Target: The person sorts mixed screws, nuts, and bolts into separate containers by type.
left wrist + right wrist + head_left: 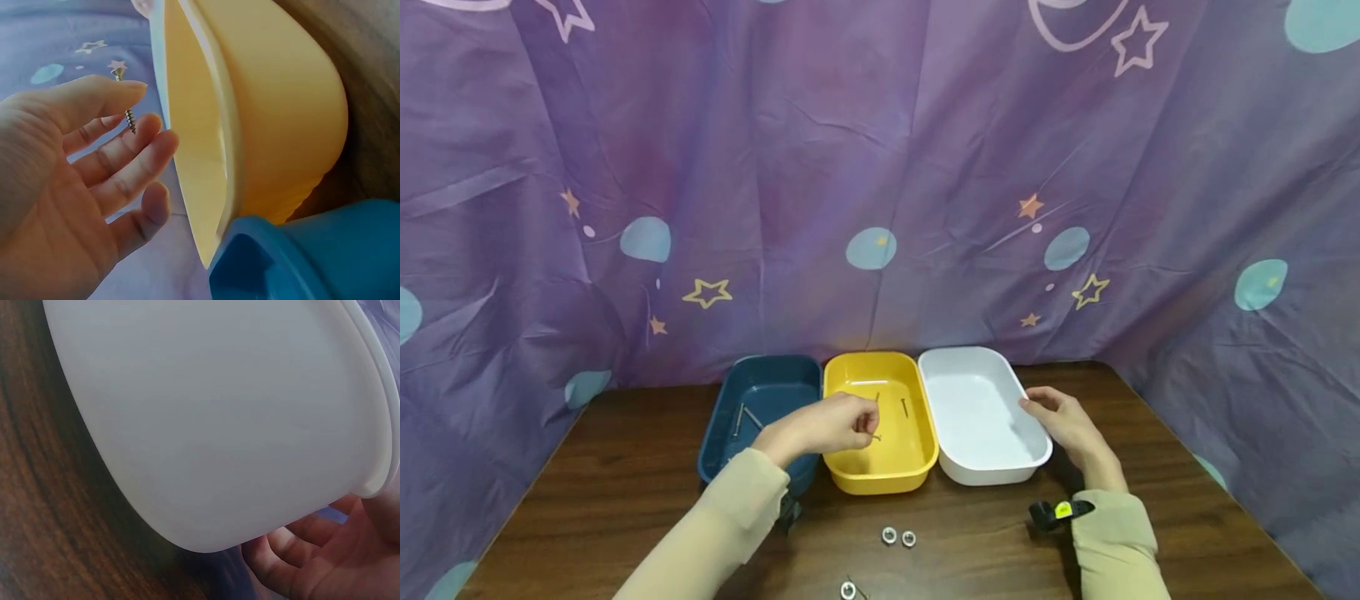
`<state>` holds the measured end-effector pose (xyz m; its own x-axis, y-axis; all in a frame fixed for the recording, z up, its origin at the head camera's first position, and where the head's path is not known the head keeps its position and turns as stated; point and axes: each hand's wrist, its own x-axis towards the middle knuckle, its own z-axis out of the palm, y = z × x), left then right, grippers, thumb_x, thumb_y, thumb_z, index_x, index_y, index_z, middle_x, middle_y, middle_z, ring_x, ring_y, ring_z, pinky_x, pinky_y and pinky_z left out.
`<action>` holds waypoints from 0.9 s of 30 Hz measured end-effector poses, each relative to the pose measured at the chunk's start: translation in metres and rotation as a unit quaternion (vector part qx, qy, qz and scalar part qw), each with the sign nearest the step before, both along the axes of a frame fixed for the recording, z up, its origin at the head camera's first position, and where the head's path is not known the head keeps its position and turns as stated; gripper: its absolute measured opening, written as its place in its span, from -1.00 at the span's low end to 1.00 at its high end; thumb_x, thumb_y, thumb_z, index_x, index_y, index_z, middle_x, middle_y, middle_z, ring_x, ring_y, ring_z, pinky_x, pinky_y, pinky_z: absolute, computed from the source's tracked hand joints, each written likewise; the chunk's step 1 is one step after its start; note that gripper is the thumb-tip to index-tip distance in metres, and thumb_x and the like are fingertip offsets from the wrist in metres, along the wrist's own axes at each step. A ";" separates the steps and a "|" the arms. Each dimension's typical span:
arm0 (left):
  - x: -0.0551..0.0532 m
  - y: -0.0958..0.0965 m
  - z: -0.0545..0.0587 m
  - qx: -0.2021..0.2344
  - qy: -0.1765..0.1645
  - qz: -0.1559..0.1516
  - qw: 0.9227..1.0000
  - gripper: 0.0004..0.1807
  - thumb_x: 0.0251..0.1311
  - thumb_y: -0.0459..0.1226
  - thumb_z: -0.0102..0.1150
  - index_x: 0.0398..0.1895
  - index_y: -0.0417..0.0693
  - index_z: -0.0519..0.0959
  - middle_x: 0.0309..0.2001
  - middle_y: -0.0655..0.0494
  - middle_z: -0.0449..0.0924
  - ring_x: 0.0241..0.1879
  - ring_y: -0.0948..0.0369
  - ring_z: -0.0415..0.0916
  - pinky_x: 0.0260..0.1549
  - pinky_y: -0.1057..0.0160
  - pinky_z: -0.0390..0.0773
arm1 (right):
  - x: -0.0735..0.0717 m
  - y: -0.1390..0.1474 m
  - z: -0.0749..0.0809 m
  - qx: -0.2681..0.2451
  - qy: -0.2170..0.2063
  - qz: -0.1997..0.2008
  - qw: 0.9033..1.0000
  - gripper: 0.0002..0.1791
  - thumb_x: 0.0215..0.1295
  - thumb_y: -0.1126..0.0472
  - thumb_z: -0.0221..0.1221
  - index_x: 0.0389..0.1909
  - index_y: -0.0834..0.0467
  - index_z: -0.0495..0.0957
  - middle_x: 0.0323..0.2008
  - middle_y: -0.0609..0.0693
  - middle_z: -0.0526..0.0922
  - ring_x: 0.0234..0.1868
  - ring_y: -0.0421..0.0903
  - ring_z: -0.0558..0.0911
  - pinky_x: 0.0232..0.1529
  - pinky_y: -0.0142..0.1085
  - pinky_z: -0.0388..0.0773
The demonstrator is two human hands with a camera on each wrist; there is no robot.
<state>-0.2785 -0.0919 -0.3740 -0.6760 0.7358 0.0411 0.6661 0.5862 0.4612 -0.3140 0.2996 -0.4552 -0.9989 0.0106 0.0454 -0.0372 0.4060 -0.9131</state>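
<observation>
the left hand (829, 423) pinches a screw (130, 120) while the relaxed right hand (1072, 425) touches the white bin (988, 475).

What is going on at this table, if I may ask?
A person pinches a small screw in the left hand, above the yellow tray, where other screws lie. The right hand touches the edge of the white tray. Long metal fasteners lie in the blue tray, and metal nuts sit on the wooden table in front of the trays.
</observation>
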 end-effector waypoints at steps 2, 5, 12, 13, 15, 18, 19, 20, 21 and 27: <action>-0.005 0.003 0.002 -0.013 0.006 0.003 1.000 -0.87 0.19 -0.40 0.18 -0.42 0.01 0.48 -0.47 0.24 0.44 -0.43 0.30 0.38 -0.38 0.33 0.41 | -0.001 0.001 0.001 0.003 -0.002 -0.003 1.000 -0.50 0.39 0.12 0.16 0.16 0.42 0.40 -0.17 0.16 0.57 -0.29 -0.16 0.57 -0.30 -0.30 0.55; -0.011 0.008 0.005 -0.025 0.008 0.015 1.000 -0.85 0.21 -0.39 0.18 -0.42 0.04 0.47 -0.46 0.23 0.44 -0.42 0.29 0.38 -0.37 0.31 0.41 | -0.001 0.003 0.001 0.006 -0.002 -0.002 1.000 -0.49 0.40 0.12 0.16 0.17 0.42 0.39 -0.14 0.18 0.56 -0.29 -0.16 0.57 -0.30 -0.30 0.55; -0.028 0.015 0.006 -0.033 -0.003 0.045 0.998 -0.89 0.29 -0.34 0.16 -0.38 0.02 0.47 -0.43 0.19 0.44 -0.41 0.25 0.37 -0.34 0.29 0.39 | -0.002 0.003 -0.003 0.003 -0.004 0.001 1.000 -0.49 0.40 0.11 0.16 0.17 0.41 0.39 -0.13 0.19 0.57 -0.29 -0.16 0.57 -0.29 -0.30 0.55; -0.030 0.016 0.005 -0.031 -0.005 0.049 0.998 -0.90 0.30 -0.33 0.15 -0.36 0.02 0.48 -0.42 0.18 0.45 -0.40 0.25 0.37 -0.33 0.28 0.39 | -0.001 0.003 -0.004 0.002 -0.006 0.000 1.000 -0.50 0.40 0.11 0.16 0.17 0.41 0.39 -0.13 0.19 0.57 -0.29 -0.16 0.58 -0.29 -0.30 0.55; -0.035 0.017 0.005 -0.023 -0.006 0.057 0.998 -0.92 0.30 -0.33 0.15 -0.34 -0.01 0.48 -0.40 0.16 0.45 -0.38 0.23 0.37 -0.32 0.26 0.39 | 0.000 0.002 -0.006 0.002 -0.010 -0.003 1.000 -0.50 0.40 0.11 0.16 0.17 0.40 0.40 -0.13 0.20 0.56 -0.29 -0.15 0.58 -0.30 -0.30 0.55; -0.042 0.019 0.004 -0.016 -0.001 0.073 0.997 -0.94 0.30 -0.33 0.16 -0.33 -0.03 0.50 -0.39 0.15 0.47 -0.36 0.22 0.39 -0.30 0.25 0.40 | 0.002 0.000 -0.006 0.004 -0.017 -0.002 1.000 -0.50 0.40 0.12 0.15 0.17 0.41 0.39 -0.11 0.22 0.56 -0.28 -0.14 0.57 -0.29 -0.30 0.55; -0.045 0.019 0.003 -0.013 -0.001 0.079 0.997 -0.95 0.30 -0.34 0.16 -0.32 -0.04 0.50 -0.38 0.15 0.48 -0.36 0.22 0.40 -0.30 0.25 0.41 | 0.002 -0.001 -0.006 0.004 -0.019 -0.002 1.000 -0.50 0.40 0.12 0.16 0.17 0.41 0.39 -0.10 0.22 0.55 -0.27 -0.14 0.57 -0.29 -0.30 0.55; -0.047 0.019 0.003 -0.011 0.000 0.086 0.996 -0.95 0.30 -0.33 0.16 -0.32 -0.03 0.50 -0.38 0.16 0.48 -0.36 0.22 0.40 -0.30 0.26 0.41 | 0.002 -0.001 -0.006 0.006 -0.021 -0.002 1.000 -0.50 0.40 0.11 0.16 0.17 0.40 0.39 -0.08 0.23 0.55 -0.27 -0.14 0.57 -0.28 -0.30 0.55; -0.049 0.019 0.002 -0.008 0.003 0.094 0.996 -0.96 0.30 -0.32 0.16 -0.32 -0.03 0.51 -0.38 0.16 0.49 -0.37 0.22 0.41 -0.31 0.26 0.42 | 0.003 -0.002 -0.005 0.010 -0.020 0.000 1.000 -0.49 0.40 0.11 0.15 0.17 0.41 0.39 -0.07 0.24 0.55 -0.26 -0.14 0.57 -0.28 -0.30 0.55; -0.063 0.021 -0.001 0.053 0.017 0.160 0.986 -0.98 0.29 -0.32 0.18 -0.27 -0.08 0.54 -0.34 0.12 0.54 -0.34 0.19 0.45 -0.28 0.24 0.47 | -0.001 0.000 -0.002 0.014 -0.013 -0.004 1.000 -0.47 0.40 0.07 0.16 0.17 0.40 0.39 -0.06 0.24 0.54 -0.27 -0.16 0.57 -0.29 -0.30 0.55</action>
<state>-0.3414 -0.0708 -0.3752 -0.8698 0.4754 0.1319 0.4704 0.7188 0.5119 -0.3145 0.3001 -0.4568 -0.9997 0.0171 0.0190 -0.0098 0.4322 -0.9017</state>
